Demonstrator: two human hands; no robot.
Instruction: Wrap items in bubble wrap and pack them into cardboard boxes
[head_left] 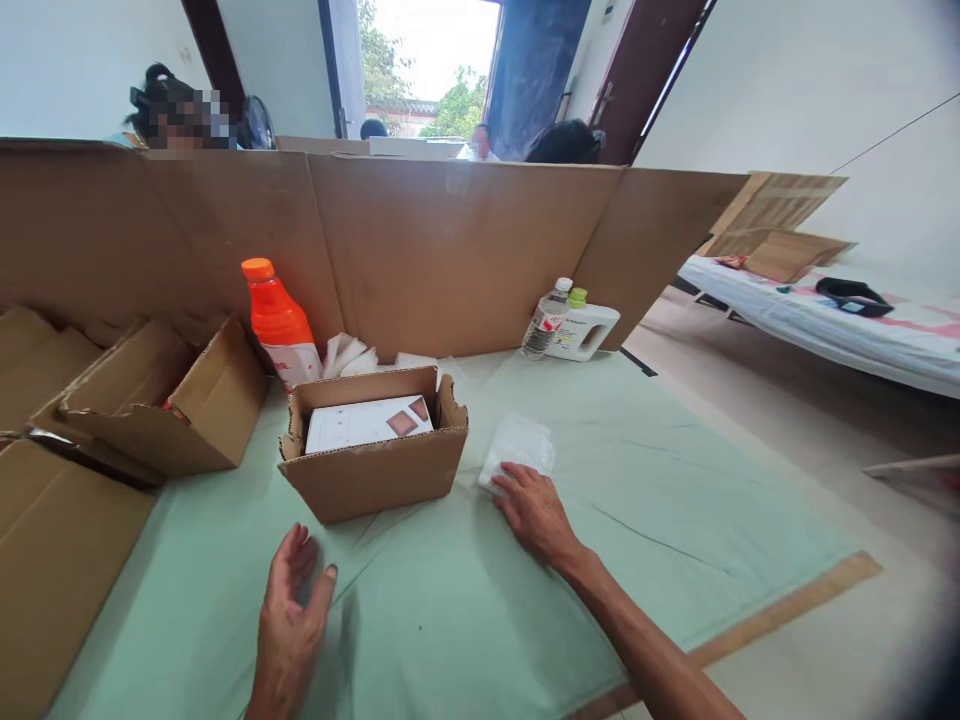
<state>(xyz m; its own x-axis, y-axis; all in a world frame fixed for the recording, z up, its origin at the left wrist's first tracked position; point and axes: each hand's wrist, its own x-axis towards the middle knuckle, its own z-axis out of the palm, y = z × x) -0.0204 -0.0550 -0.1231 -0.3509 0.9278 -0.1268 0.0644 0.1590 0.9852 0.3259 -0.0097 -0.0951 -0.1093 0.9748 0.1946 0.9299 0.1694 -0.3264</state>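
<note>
My left hand (291, 610) is over the green cloth in front of the small cardboard box, thumb apart from the fingers and nothing in it. That cardboard box (379, 480) is open at the top and holds a white box (360, 424) with brown squares printed on one end. To its right, a translucent white plastic packet (525, 443), maybe bubble wrap, lies flat on the cloth. The fingers of my right hand (534, 510) are closed on the packet's near edge; the fingertips are partly hidden.
Open cardboard boxes (180, 430) stand at the left. Behind are an orange-capped bottle (281, 325), crumpled white wrapping (349, 356), a clear bottle (547, 320) and a white jug (589, 333). A tall cardboard panel (465, 250) borders the green-covered table (660, 500); people sit beyond it.
</note>
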